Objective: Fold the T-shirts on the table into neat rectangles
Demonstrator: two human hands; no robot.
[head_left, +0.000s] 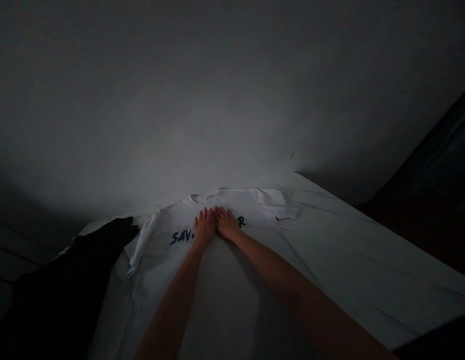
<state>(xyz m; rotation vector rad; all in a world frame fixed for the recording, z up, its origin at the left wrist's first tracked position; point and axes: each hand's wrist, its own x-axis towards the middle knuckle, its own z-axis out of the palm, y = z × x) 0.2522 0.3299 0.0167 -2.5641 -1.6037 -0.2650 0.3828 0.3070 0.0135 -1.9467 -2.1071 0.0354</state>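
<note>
A white T-shirt (232, 280) lies spread out, its neckline toward the wall and its sleeves out to either side. Dark lettering runs across its chest, with the middle letters covered by my hands. My left hand (204, 225) rests flat on the chest just below the collar, fingers stretched out. Beside it and touching it, my right hand (225, 222) also lies flat on the fabric, fingers extended. Neither hand grips anything.
The shirt lies on a white marble-patterned table (352, 245) pushed against a grey wall (202, 110). A black garment (74, 275) lies at the left, hanging toward the near edge. The table's right edge slants toward me, with a dark area beyond it. The light is dim.
</note>
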